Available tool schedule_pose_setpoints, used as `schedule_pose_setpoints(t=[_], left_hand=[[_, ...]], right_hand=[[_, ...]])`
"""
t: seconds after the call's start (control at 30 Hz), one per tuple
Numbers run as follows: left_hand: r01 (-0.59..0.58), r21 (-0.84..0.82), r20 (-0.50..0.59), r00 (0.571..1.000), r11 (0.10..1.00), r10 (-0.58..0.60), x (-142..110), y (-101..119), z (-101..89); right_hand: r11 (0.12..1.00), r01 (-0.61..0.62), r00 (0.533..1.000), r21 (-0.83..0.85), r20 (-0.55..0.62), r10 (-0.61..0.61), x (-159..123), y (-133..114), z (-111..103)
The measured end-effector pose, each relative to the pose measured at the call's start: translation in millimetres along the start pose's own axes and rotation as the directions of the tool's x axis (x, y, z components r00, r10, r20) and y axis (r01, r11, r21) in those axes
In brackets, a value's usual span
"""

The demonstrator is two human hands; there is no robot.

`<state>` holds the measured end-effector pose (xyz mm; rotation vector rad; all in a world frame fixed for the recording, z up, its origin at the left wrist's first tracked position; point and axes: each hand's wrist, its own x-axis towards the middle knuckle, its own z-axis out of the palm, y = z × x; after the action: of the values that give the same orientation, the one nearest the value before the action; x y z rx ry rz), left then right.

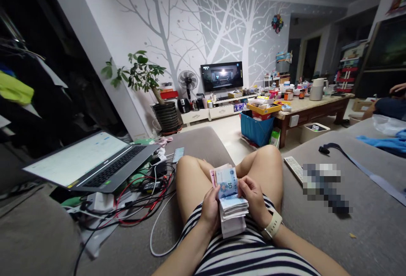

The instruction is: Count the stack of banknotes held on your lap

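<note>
Stack of banknotes (231,208) held over the lap: left hand (209,209) grips its edge as support, while right hand (252,195) pinches the top notes, bent upright for thumbing. Laptop (91,161) sits aside.

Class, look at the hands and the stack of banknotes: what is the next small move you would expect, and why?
Probably the right hand peels the raised blue 10 note forward off the stack of banknotes. The left hand grips the stack from the side, and the top notes already stand fanned up between both thumbs.
</note>
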<state>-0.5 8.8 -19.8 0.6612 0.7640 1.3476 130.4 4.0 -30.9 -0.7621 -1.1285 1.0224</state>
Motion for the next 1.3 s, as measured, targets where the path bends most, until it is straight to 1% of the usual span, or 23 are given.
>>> schedule_pose_setpoints(t=[0.13,0.33,0.47,0.7,0.83,0.93,1.1,1.3], left_hand=[[-0.017,0.033,-0.002,1.000,0.999,0.018,-2,2,0.9],[0.007,0.060,0.005,1.000,0.998,-0.007,-8,7,4.5],[0.024,0.061,0.002,1.000,0.998,-0.024,-8,9,5.9],[-0.039,0.050,-0.022,0.999,0.998,0.040,-2,7,2.6],[-0.049,0.080,-0.020,0.999,0.996,0.050,0,5,0.7],[-0.057,0.109,-0.030,0.998,0.992,0.061,-1,5,1.1],[-0.057,0.088,-0.043,0.997,0.994,0.061,0,5,2.3],[-0.070,0.136,-0.018,0.997,0.988,0.073,-3,7,5.7]], right_hand=[[0.998,-0.010,0.998,-0.054,-0.057,0.007,4,6,-1],[0.999,-0.029,0.992,-0.038,-0.123,0.024,9,16,-2],[0.999,-0.026,0.996,-0.033,-0.085,0.023,9,18,-3],[1.000,0.010,0.998,-0.012,-0.055,-0.010,6,8,-1],[0.999,0.024,0.999,0.023,-0.040,-0.023,4,3,1],[0.999,0.018,0.999,0.035,-0.037,-0.017,4,2,1],[0.999,0.001,0.999,0.036,-0.037,0.000,5,2,1],[0.998,-0.014,0.999,0.066,-0.039,0.017,6,2,0]])
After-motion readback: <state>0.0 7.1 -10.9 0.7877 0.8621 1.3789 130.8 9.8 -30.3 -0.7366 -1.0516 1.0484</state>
